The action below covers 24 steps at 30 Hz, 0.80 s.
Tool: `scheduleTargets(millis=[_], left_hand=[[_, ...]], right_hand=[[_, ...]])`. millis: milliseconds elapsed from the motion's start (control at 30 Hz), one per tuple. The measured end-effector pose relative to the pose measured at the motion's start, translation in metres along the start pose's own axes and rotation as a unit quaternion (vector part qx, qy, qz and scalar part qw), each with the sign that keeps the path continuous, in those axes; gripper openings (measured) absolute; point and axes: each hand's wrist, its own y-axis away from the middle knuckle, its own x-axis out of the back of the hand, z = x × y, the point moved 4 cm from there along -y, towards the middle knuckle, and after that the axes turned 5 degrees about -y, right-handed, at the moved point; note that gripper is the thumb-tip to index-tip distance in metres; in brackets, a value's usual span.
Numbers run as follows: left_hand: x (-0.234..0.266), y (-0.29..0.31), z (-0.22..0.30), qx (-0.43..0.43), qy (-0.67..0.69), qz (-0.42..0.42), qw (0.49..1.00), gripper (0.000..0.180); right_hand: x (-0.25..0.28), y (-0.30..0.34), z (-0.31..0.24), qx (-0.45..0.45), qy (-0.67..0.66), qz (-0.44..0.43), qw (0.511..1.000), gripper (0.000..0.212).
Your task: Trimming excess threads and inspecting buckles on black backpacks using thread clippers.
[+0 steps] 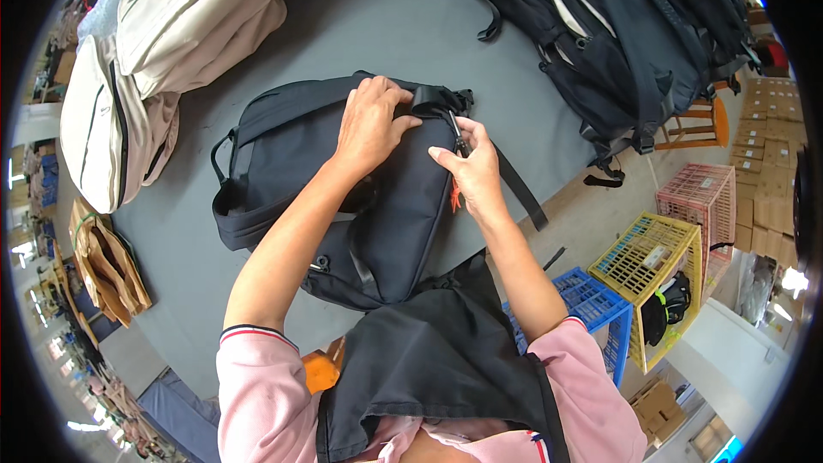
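Note:
A black backpack (pixel 403 214) lies on its side across the grey table in front of me, its straps loose about it. My left hand (pixel 373 120) rests on its upper part with curled fingers, gripping the fabric beside a short black webbing strap (pixel 426 103). Close by on the right, my right hand (pixel 474 167) holds small thread snips (pixel 459 133), their metal tip pointing up at the bag's edge by that webbing. An orange-red tag or cord (pixel 455 195) hangs below the right hand. A long strap end (pixel 520 186) trails off the bag to the right.
Beige backpacks (pixel 197 21) are piled at the table's far left, black backpacks (pixel 626 43) at the far right. A brown paper bag (pixel 107 261) stands by the left edge. Blue, yellow (pixel 647 249) and pink plastic crates sit right of the table, with cardboard boxes (pixel 767 154) beyond.

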Motion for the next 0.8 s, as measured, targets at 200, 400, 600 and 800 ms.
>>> scheduleTargets(millis=[200, 400, 600, 800], left_hand=[[0.010, -0.022, -0.005, -0.119, 0.022, -0.009, 0.993, 0.022], [0.036, -0.030, -0.001, 0.041, 0.080, -0.130, 0.987, 0.017], [0.036, 0.028, -0.003, 0.353, 0.504, -0.184, 0.766, 0.008], [0.051, 0.049, 0.019, 0.390, 0.533, -0.018, 0.751, 0.009]], right_hand=[[-0.011, -0.010, -0.009, -0.074, -0.101, -0.050, 0.991, 0.048], [-0.013, -0.017, -0.027, -0.101, -0.131, -0.193, 0.967, 0.041], [-0.019, -0.006, -0.049, -0.074, -0.106, -0.355, 0.926, 0.027], [-0.005, 0.008, -0.084, -0.081, -0.032, -0.292, 0.952, 0.039]])
